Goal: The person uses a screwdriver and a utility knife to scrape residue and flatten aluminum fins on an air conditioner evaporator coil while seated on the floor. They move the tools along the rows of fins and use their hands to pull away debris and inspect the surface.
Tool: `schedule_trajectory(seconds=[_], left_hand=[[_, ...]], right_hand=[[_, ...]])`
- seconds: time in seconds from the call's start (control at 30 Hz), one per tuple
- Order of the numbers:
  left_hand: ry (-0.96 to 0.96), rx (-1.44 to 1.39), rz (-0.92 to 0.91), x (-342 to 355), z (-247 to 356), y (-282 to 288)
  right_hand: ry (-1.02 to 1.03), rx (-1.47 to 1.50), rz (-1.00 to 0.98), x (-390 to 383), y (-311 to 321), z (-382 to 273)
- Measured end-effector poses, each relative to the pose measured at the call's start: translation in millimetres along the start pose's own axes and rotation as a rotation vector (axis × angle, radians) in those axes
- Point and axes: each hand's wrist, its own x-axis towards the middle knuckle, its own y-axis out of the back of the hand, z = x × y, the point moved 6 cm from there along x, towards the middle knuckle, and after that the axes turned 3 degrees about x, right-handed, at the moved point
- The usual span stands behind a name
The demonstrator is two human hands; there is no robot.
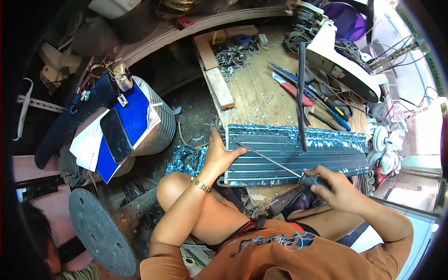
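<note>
A finned blue coil panel [298, 149] lies along the near edge of the wooden bench [254, 91]. The left hand [219, 156] clamps the panel's left end, while the right hand [333, 186] grips a long screwdriver [270, 161] laid across its fins. Pliers and cutters [308, 95] lie scattered behind.

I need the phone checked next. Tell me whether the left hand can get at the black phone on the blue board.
Probably yes. The left hand grips the end of the finned coil, and the black phone lies face-up on the blue board to its left, uncovered; it would have to release the coil first.
</note>
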Motion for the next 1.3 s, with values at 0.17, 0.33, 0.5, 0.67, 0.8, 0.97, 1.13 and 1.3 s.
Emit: schedule_trajectory(seconds=[0.17, 0.33, 0.5, 0.67, 0.8, 0.97, 1.13, 1.3], left_hand=[[0.071, -0.082, -0.013, 3, -12, -3], [0.064, -0.039, 0.006, 1, -5, -3], [-0.005, -0.01, 0.025, 1, -3, -6], [0.153, -0.247, -0.085, 2, -6, -7], [0.139, -0.151, -0.026, 3, -6, -2], [0.16, -0.192, -0.023, 1, -6, -1], [0.107, -0.148, -0.072, -2, 8, -4], [0.108, 0.008, -0.085, 1, -2, 1]], right_hand=[[-0.029, 0.264, 0.052, -18, 31, 25], [-0.086, 0.234, -0.001, -9, 37, 29], [-0.331, 0.303, -0.09, 5, 32, 29], [0.041, 0.015, 0.045, -4, -1, 25], [0.216, 0.112, 0.149, -9, 18, 43], [-0.093, 0.317, 0.089, -24, 42, 44], [-0.158, 0.35, -0.02, -10, 40, 51], [0.006, 0.076, 0.034, -11, 23, 28]])
